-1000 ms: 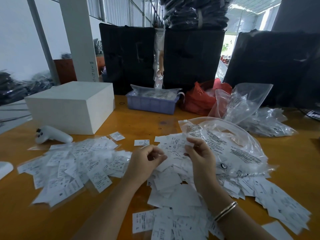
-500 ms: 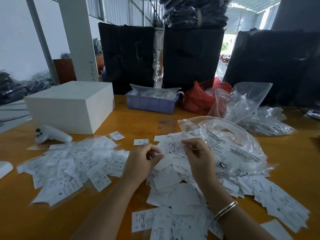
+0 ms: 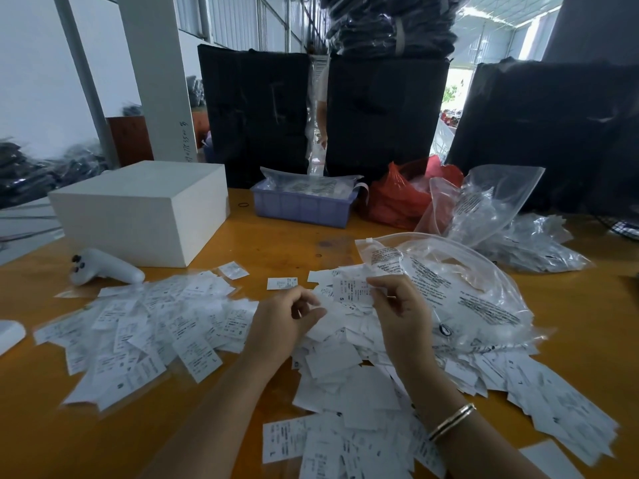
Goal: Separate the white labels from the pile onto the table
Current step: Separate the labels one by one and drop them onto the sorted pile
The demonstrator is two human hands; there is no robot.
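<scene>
A big pile of white printed labels [image 3: 349,375] covers the orange table [image 3: 283,243] in front of me and runs to the right. A second spread of labels [image 3: 145,326] lies to the left. My right hand [image 3: 401,312] pinches one white label [image 3: 351,288] and holds it upright above the pile. My left hand [image 3: 283,319] hovers just left of it with fingers curled; whether they grip anything I cannot see. One single label [image 3: 281,283] lies apart beyond my left hand.
A large clear zip bag [image 3: 460,292] lies on the pile's right. A white box [image 3: 145,209] and a white controller [image 3: 103,269] sit at left. Further back stand a purple tray [image 3: 304,205], a red bag [image 3: 397,198], more clear bags [image 3: 518,236] and black bundles.
My right hand has lifted a label a little higher and turned it upright. My left hand has stayed close beside it, drifting slightly.
</scene>
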